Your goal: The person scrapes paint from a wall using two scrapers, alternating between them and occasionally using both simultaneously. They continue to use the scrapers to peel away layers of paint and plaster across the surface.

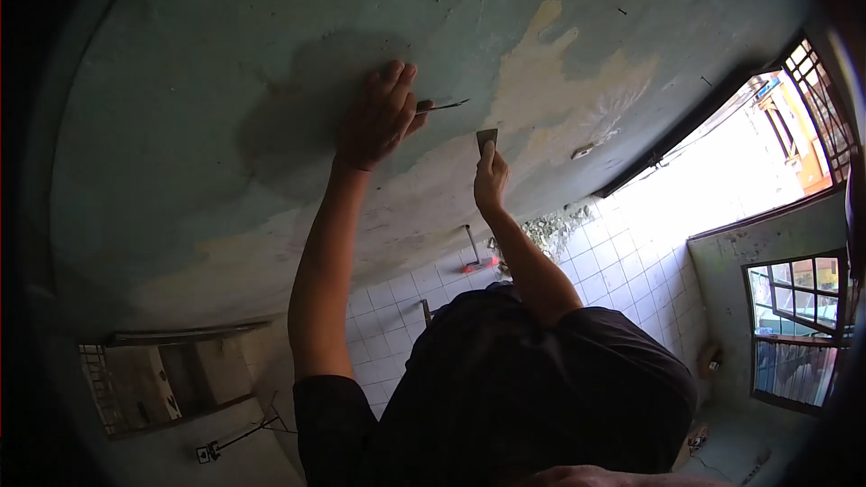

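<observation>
My left hand (383, 117) is raised against the green painted wall (207, 90), its fingers closed round a thin dark tool (446, 106) whose tip points right. Lower and to the right, my right hand (490, 182) grips a scraper (487, 139) with a flat, dark blade turned up toward the wall. Around and beyond the scraper, a pale bare patch (532, 81) shows where the green paint is gone. Whether the blade touches the wall, I cannot tell.
Paint flakes (546, 236) lie along the wall's foot on the white tiled floor (397, 307), near a red-headed broom (480, 264). A bright doorway (713, 162) and a barred window (798, 293) are at the right; a tripod (239, 440) stands lower left.
</observation>
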The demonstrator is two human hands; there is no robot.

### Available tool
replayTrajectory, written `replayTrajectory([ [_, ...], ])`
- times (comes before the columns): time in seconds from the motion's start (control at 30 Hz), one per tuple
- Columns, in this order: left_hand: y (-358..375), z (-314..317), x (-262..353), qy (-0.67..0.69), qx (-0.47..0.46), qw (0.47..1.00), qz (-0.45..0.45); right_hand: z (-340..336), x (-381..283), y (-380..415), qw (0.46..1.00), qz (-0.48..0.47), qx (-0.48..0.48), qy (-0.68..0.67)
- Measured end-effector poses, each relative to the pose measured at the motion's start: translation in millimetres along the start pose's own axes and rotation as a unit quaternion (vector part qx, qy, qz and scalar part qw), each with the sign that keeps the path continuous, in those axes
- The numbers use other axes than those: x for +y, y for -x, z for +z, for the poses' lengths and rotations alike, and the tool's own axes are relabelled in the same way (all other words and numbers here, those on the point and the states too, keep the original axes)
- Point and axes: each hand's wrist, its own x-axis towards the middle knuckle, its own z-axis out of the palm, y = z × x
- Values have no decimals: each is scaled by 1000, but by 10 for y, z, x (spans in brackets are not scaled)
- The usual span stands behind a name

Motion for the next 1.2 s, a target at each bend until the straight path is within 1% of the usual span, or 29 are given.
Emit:
replayTrajectory([
  [0.03,4,-10,18,0,-6,1000,-2,-24,-6,9,1000,7,-3,17],
  [0.13,29,3,6,4,-20,1000,-4,-69,-48,-20,1000,-17,-15,3],
  [0.2,29,-19,19,1,-21,1000,-3,-92,-9,-10,1000,-11,-25,5],
  [0.3,-65,8,-26,-36,16,999,-7,-18,-21,-120,1000,-12,-23,-1],
  [0.37,2,-36,16,-26,-21,999,-6,-82,62,1,1000,8,-21,6],
  [0.4,32,-33,24,-28,-23,999,-8,-85,58,-32,1000,-6,-23,10],
  [0.47,31,-20,3,-8,-26,1000,2,-69,19,-40,999,-22,-23,8],
  [0.53,-28,13,-60,-18,-13,1000,3,-49,-152,-92,1000,-12,-19,-21],
  [0.57,25,-1,6,-13,-14,1000,-3,-66,-182,-90,1000,-5,-20,-17],
  [0.63,70,-56,85,-4,-25,1000,-7,-51,-225,-138,998,-58,-15,-24],
  [0.67,-1,-46,17,-9,-18,1000,-5,-45,-210,-144,997,-67,-14,-29],
  [0.73,-29,-3,4,-15,-5,1000,-2,-87,-4,-50,999,-13,-21,22],
  [0.77,-1,21,13,-14,1,1000,-3,-69,36,-72,1000,-10,-15,16],
  [0.8,-20,6,-2,-13,-1,1000,-4,-55,-76,-113,1000,-9,-16,17],
  [0.87,-28,-76,34,-41,-38,998,-13,-76,-328,-146,997,-69,2,-26],
  [0.93,21,-45,54,-39,-31,999,-8,-117,-220,-30,999,-46,7,-5],
  [1.07,-3,-13,19,-48,-15,999,-6,-143,-164,-75,999,-2,3,49],
  [1.13,-1,-29,55,-38,-21,999,-13,-166,-36,-73,999,0,-6,46],
  [1.2,7,-58,64,-37,-21,999,-11,-174,-47,-81,998,-32,0,56],
])
